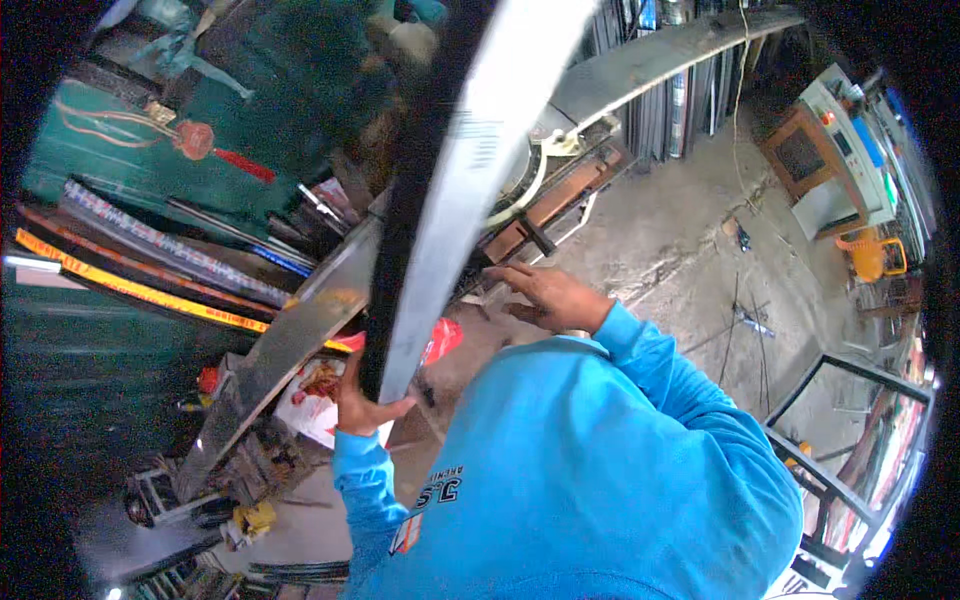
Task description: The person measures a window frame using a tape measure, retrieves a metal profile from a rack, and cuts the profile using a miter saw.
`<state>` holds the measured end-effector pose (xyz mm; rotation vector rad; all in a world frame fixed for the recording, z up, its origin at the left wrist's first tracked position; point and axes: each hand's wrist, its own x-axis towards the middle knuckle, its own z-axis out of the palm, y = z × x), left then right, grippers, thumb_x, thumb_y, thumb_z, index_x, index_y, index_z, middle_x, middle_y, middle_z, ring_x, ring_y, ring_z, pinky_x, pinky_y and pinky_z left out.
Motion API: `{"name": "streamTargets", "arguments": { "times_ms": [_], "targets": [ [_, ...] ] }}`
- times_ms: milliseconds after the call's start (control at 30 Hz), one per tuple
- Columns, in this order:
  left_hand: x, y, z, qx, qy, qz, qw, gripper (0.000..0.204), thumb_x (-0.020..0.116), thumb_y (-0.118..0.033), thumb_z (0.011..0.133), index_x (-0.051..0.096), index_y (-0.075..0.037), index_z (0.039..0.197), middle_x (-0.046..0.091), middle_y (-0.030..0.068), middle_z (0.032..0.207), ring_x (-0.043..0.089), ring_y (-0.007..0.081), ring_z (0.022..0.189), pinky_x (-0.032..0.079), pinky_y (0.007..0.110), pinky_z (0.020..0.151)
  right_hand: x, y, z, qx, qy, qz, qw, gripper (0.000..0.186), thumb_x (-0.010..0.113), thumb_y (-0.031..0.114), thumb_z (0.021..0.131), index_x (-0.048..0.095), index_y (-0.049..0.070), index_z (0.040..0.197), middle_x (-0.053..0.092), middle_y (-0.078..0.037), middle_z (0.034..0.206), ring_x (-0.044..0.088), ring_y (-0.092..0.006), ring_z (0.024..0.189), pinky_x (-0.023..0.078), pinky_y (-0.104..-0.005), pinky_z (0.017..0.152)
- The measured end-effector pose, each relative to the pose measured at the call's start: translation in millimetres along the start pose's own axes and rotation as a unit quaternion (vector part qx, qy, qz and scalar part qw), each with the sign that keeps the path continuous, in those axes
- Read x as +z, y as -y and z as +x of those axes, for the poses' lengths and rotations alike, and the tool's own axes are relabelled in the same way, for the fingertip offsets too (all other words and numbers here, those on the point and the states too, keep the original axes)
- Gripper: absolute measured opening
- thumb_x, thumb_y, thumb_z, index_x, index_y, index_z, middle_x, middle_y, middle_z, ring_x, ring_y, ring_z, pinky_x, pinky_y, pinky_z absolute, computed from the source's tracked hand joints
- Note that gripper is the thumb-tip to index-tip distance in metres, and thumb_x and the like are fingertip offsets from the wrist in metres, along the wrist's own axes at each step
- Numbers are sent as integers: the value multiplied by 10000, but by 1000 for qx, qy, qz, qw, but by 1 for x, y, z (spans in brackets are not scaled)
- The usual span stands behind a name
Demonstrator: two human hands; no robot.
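A long metal profile [455, 215], silver on its broad face and black along one side, slants across the middle from the top edge. My left hand [362, 400] is closed around its near end, with the thumb across the bottom. My right hand [553, 296] reaches in from the right, fingers stretched and apart. Its fingertips are close to a machine with a pale curved part [530, 185] and a brown rail [560, 205]. The profile covers part of that machine. What lies just under my right fingertips is hard to make out.
A grey plank [285, 365] runs diagonally behind the profile, with yellow printed strips [150, 287] lying across to its left. Red plastic [443, 340] lies beyond my left hand. To the right are an orange plastic chair [870, 255], a cabinet [812, 150] and a dark metal frame [800, 455].
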<state>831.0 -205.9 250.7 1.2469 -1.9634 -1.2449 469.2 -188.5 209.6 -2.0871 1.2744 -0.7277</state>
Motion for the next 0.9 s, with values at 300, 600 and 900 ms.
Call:
{"name": "streamTargets", "arguments": {
  "times_ms": [300, 600, 900],
  "targets": [
    [-30, 41, 93, 95, 98, 155, 978, 882, 819, -185, 537, 474, -31, 1334, 600, 192, 1154, 598, 260, 1054, 451, 353, 927, 24, -28, -80, 207, 25, -53, 977, 468, 599, 221, 848, 480, 68, 1275, 549, -193, 1222, 573, -403, 1022, 475, -458, 871],
    [-77, 136, 153, 74, 202, 129, 968, 895, 859, -163, 541, 470, -33, 1337, 634, 111, 1126, 593, 209, 1033, 445, 332, 948, 64, -28, -197, 429, 10, -24, 903, 485, 617, 217, 827, 504, 67, 1274, 548, -175, 1247, 562, -374, 1083, 471, -441, 902],
    [-57, 244, 279, 74, 119, 253, 957, 720, 734, -42, 649, 480, -72, 1322, 458, 174, 1303, 428, 356, 1234, 425, 474, 968, 77, -11, -264, 555, -93, 33, 826, 461, 621, 235, 794, 561, 99, 1231, 602, -174, 1157, 571, -347, 1088, 468, -462, 904]
  ]
}}
